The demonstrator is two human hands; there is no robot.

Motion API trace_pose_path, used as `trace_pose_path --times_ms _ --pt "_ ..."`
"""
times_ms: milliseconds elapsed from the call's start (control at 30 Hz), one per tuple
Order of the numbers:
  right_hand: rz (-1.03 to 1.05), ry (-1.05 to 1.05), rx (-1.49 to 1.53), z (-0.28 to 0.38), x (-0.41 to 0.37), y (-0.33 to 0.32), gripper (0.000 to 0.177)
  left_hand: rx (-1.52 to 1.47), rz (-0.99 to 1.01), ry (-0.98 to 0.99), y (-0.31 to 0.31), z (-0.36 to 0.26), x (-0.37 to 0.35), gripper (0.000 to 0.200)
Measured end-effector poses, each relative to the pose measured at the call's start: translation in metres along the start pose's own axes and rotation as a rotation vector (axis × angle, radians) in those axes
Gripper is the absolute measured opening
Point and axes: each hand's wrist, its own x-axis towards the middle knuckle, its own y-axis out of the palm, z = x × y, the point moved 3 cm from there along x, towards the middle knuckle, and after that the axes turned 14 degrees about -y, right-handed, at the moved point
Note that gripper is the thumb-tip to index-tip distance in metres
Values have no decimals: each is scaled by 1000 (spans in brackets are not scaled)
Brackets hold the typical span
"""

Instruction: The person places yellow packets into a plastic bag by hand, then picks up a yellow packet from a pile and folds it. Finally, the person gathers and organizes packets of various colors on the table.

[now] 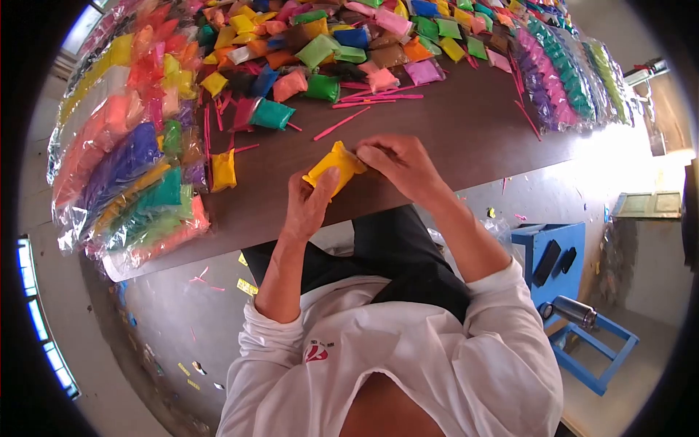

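Observation:
A small, plump yellow packet (333, 169) is held above the near edge of the brown table, tilted, with crumpled ends. My left hand (309, 205) is closed around its lower left side, the thumb pressed across the front. At the packet's right end, my right hand (399, 166) is closed in a pinch on the edge; the fingertips partly hide what they grip there. Just beyond the hands, a thin pink plastic stick (341, 124) lies on the table. Another yellow packet (223, 170) rests to the left, and a teal packet (272, 114) lies farther back.
A heap of loose coloured packets (320, 51) covers the far side of the brown table (466, 124). Clear bags of packets are stacked at left (120, 171) and right (557, 76). Beside me on the right stand a blue stool (601, 353) and a metal flask (574, 312).

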Motion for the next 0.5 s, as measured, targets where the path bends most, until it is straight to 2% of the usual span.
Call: trace_pose_path --times_ms 133,267,367,500 --pt "113 126 170 3 10 13 26 2 24 2 -2 -9 -4 52" --pt "137 94 263 1 5 8 25 -78 96 84 7 -26 -8 46" --pt "114 82 318 6 -1 6 24 -68 12 39 8 -23 -8 48" --pt "96 101 294 7 -5 6 25 18 72 46 4 -25 -6 50"
